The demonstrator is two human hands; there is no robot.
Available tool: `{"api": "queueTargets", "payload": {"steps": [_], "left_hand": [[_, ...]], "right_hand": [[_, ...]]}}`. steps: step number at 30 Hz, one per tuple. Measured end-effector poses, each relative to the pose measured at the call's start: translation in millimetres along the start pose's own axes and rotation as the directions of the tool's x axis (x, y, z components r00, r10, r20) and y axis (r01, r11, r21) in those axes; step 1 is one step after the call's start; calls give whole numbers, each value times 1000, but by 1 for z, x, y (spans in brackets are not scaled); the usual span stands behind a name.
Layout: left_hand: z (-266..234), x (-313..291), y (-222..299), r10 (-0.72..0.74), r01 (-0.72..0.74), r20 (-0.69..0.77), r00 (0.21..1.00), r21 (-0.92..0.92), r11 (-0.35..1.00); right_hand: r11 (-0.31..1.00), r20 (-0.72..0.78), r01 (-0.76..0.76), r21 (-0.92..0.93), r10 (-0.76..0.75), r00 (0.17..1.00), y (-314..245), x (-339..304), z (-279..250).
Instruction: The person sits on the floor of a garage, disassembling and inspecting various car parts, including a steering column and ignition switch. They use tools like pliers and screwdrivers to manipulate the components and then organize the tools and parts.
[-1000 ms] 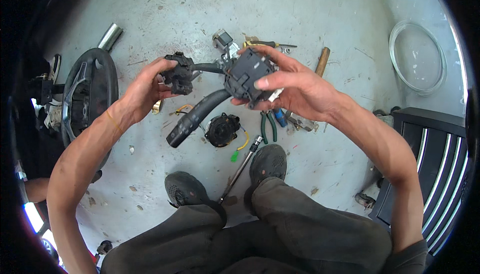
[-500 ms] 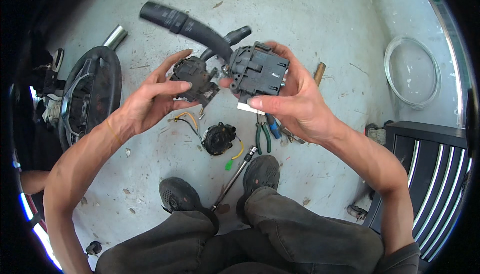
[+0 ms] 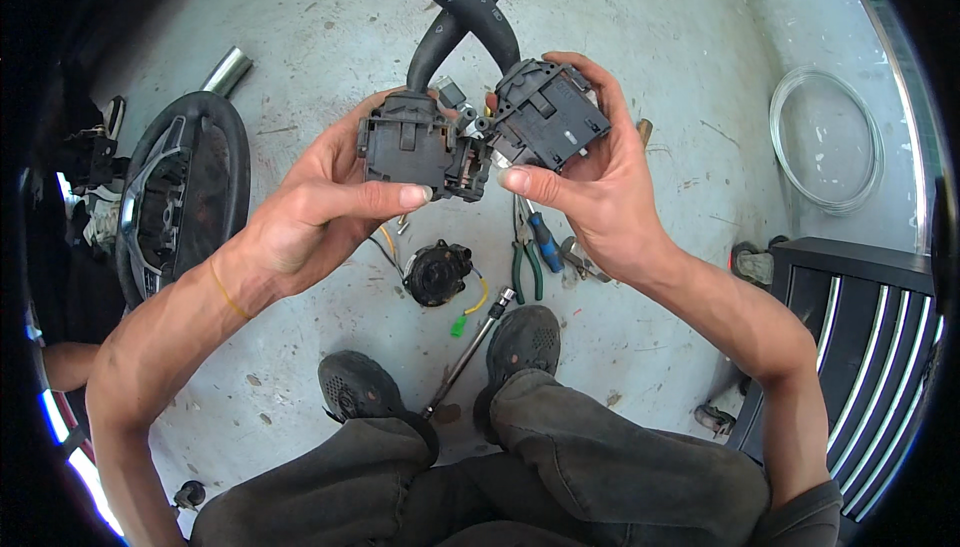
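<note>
I hold two black steering-column stalk switches side by side above the floor. My left hand [image 3: 305, 202] is closed around the left stalk switch [image 3: 402, 147], thumb across its lower edge. My right hand [image 3: 615, 187] grips the right stalk switch [image 3: 560, 122], its thumb at the lower corner and its fingers wrapped over the far side. Their levers point away from me and cross in the picture, both marked with white symbols. The housings' inner edges lie close together; whether they touch I cannot tell. Each housing's fingers-side face is hidden.
Below my hands lie a round black clock spring [image 3: 437, 274] with a green plug, a ratchet [image 3: 468, 355], pliers [image 3: 527, 265] and a blue screwdriver [image 3: 546, 245]. A steering wheel [image 3: 232, 177] and metal tube [image 3: 228, 69] are left; a wire coil [image 3: 874, 142] and tool cabinet [image 3: 850, 259] right.
Both stalk switches have turned, so their levers now point away from me and cross. The left housing shows a flatter face and sits slightly farther right; the right one has tilted.
</note>
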State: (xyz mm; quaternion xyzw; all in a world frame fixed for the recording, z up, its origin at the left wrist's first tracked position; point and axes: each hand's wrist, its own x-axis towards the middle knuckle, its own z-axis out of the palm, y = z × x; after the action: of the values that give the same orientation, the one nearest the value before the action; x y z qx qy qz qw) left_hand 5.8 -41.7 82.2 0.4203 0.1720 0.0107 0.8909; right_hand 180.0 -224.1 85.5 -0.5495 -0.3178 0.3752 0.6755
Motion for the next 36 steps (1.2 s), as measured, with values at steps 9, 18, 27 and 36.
{"api": "queueTargets", "payload": {"steps": [9,18,27,36], "left_hand": [[-1,1,1,7,-7,2,1000,-33,999],[-12,1,-3,63,-55,-90,994,84,995],[0,1,-2,108,-100,-134,985,66,993],[-6,4,-5,76,-71,-121,990,49,996]], "right_hand": [[989,5,-50,137,50,999,-10,3,-5],[925,54,-263,275,258,965,-24,11,-9],[882,7,-315,350,334,943,-18,12,-13],[882,77,-369,294,363,929,-13,11,-18]]}}
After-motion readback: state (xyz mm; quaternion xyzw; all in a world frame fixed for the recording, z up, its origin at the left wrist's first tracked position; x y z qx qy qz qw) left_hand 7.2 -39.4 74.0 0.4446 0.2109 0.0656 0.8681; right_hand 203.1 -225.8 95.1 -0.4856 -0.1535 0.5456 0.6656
